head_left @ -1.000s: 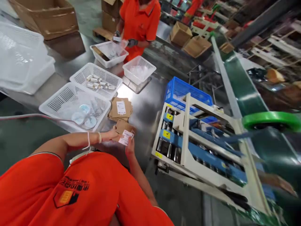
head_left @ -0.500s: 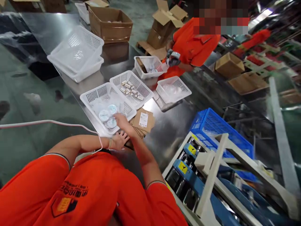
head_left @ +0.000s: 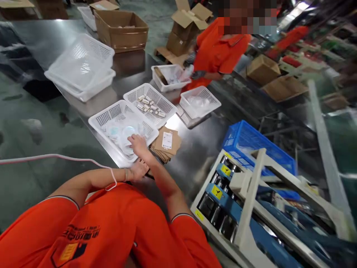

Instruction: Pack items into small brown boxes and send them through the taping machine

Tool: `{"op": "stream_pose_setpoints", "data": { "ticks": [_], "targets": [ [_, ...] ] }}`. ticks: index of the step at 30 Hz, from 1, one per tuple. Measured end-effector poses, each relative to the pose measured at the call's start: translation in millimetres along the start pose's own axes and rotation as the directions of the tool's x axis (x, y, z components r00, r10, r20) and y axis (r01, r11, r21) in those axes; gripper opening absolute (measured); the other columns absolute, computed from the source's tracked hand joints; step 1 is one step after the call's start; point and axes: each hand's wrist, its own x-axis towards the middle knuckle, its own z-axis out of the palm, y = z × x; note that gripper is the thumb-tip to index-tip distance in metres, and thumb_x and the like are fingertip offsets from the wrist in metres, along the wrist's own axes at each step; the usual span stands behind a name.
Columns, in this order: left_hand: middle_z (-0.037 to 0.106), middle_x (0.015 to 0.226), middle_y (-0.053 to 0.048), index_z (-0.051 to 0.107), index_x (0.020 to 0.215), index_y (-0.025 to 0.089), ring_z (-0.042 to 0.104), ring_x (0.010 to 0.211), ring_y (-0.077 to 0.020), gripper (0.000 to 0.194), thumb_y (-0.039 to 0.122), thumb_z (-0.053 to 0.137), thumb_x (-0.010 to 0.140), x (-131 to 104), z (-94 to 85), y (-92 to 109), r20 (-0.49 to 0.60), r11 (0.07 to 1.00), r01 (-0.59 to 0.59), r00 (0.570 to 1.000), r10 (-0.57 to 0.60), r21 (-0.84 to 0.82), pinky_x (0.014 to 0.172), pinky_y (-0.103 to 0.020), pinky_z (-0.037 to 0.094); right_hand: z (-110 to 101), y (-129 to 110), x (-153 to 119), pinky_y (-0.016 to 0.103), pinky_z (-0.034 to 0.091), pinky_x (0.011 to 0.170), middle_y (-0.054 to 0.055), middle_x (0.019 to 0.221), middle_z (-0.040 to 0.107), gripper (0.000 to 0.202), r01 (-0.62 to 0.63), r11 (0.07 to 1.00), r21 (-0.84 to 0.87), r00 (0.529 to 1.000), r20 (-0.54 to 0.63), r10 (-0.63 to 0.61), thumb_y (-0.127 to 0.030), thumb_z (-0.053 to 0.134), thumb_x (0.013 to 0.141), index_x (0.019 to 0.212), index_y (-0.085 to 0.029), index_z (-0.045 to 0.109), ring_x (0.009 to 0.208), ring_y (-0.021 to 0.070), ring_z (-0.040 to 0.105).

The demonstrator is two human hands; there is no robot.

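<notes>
My right hand (head_left: 137, 144) reaches into the near white basket (head_left: 96, 121), its fingers bent and closed on a clear plastic packet (head_left: 128, 132) with a round pale label. More round packets (head_left: 113, 131) lie in that basket, blurred. My left hand (head_left: 140, 169) is low at the table's near edge, just outside the basket, its fingers curled over a dark, brown-edged thing (head_left: 150, 174) mostly hidden by my right forearm. To the right of the basket is a stack of brown cardboard pieces (head_left: 166, 143), the top one bearing a white label.
A second basket (head_left: 147, 106) holds small white-and-gold pieces. Further off are two more baskets (head_left: 200, 102) (head_left: 171, 78), nested baskets (head_left: 80, 74) and a carton (head_left: 121, 31). A co-worker (head_left: 217, 48) stands across the table. A roller conveyor (head_left: 223, 201) and blue crate (head_left: 259, 145) are at right.
The view has shifted slightly. My right hand's fingers have drawn closer together over the round packets, which now lie differently. My left hand's fingers are less spread. The co-worker's hands have lowered.
</notes>
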Motion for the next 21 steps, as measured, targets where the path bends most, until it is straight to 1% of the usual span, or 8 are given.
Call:
{"op": "stream_pose_setpoints", "data": {
  "ticks": [2, 5, 7, 9, 12, 14, 18, 21],
  "targets": [
    [0.076, 0.146, -0.026, 0.076, 0.151, 0.015, 0.067, 0.138, -0.0436, 0.059, 0.013, 0.070, 0.092, 11, -1.0, 3, 0.062, 0.998, -0.046, 0.997, 0.043, 0.044, 0.121, -0.062, 0.053, 2, 38, -69, 0.050, 0.060, 0.119, 0.017, 0.147, 0.073, 0.029, -0.155, 0.982, 0.110, 0.948, -0.264, 0.179, -0.021, 0.070, 0.113, 0.141, -0.023, 0.076, 0.141, 0.0338, 0.067],
    [0.070, 0.152, -0.023, 0.071, 0.161, 0.018, 0.064, 0.138, -0.0408, 0.065, 0.016, 0.072, 0.096, 43, -2.0, 8, 0.058, 0.994, -0.113, 0.992, 0.113, 0.001, 0.120, -0.058, 0.055, 18, 73, -186, 0.053, 0.061, 0.117, 0.018, 0.138, 0.076, 0.022, -0.359, 0.906, 0.223, 0.706, -0.570, 0.420, -0.024, 0.065, 0.112, 0.131, -0.022, 0.076, 0.137, 0.0359, 0.070],
    [0.067, 0.151, -0.024, 0.073, 0.158, 0.016, 0.063, 0.137, -0.0436, 0.071, 0.026, 0.088, 0.089, 70, -0.1, 9, 0.055, 0.986, -0.142, 0.988, 0.147, -0.086, 0.120, -0.060, 0.057, 36, 69, -246, 0.053, 0.062, 0.113, 0.017, 0.127, 0.079, 0.021, -0.478, 0.841, 0.252, 0.603, -0.602, 0.523, -0.022, 0.060, 0.112, 0.126, -0.022, 0.077, 0.128, 0.0355, 0.074],
    [0.067, 0.149, -0.025, 0.072, 0.157, 0.011, 0.063, 0.136, -0.0464, 0.089, 0.038, 0.103, 0.077, 93, 3.7, 9, 0.054, 0.968, -0.150, 0.985, 0.164, -0.201, 0.121, -0.062, 0.058, 53, 52, -278, 0.052, 0.062, 0.115, 0.017, 0.121, 0.081, 0.023, -0.559, 0.787, 0.263, 0.608, -0.515, 0.604, -0.019, 0.059, 0.111, 0.122, -0.023, 0.078, 0.124, 0.0342, 0.076],
    [0.065, 0.154, -0.030, 0.060, 0.167, 0.004, 0.063, 0.140, -0.0487, 0.118, 0.051, 0.108, 0.071, 111, 8.4, 3, -0.005, 0.919, -0.169, 0.984, 0.179, -0.357, 0.123, -0.065, 0.058, 67, 27, -277, 0.045, 0.062, 0.118, 0.017, 0.131, 0.083, 0.028, -0.624, 0.717, 0.311, 0.673, -0.251, 0.695, -0.017, 0.064, 0.109, 0.131, -0.022, 0.081, 0.128, 0.0325, 0.077],
    [0.064, 0.156, -0.033, 0.056, 0.169, 0.001, 0.063, 0.142, -0.0494, 0.119, 0.052, 0.106, 0.074, 110, 8.6, -3, -0.034, 0.893, -0.201, 0.978, 0.205, -0.402, 0.125, -0.066, 0.056, 64, 24, -262, 0.040, 0.064, 0.113, 0.017, 0.136, 0.083, 0.031, -0.663, 0.659, 0.355, 0.678, -0.090, 0.730, -0.019, 0.068, 0.109, 0.138, -0.019, 0.080, 0.127, 0.0313, 0.078],
    [0.067, 0.149, -0.027, 0.068, 0.155, 0.009, 0.062, 0.137, -0.0460, 0.089, 0.045, 0.101, 0.080, 99, 4.7, -8, -0.002, 0.888, -0.248, 0.963, 0.269, -0.388, 0.125, -0.066, 0.054, 44, 46, -232, 0.030, 0.063, 0.097, 0.011, 0.123, 0.088, 0.026, -0.674, 0.618, 0.405, 0.712, 0.133, 0.690, -0.015, 0.078, 0.101, 0.126, -0.016, 0.086, 0.109, 0.0251, 0.081],
    [0.067, 0.143, -0.023, 0.077, 0.129, 0.015, 0.058, 0.134, -0.0436, 0.062, 0.046, 0.100, 0.081, 93, 2.9, -6, 0.040, 0.901, -0.277, 0.951, 0.307, -0.334, 0.124, -0.067, 0.052, 34, 60, -218, 0.025, 0.060, 0.085, 0.003, 0.106, 0.088, 0.019, -0.650, 0.629, 0.428, 0.742, 0.179, 0.646, -0.017, 0.087, 0.092, 0.110, -0.021, 0.090, 0.095, 0.0219, 0.081]
  ]
}}
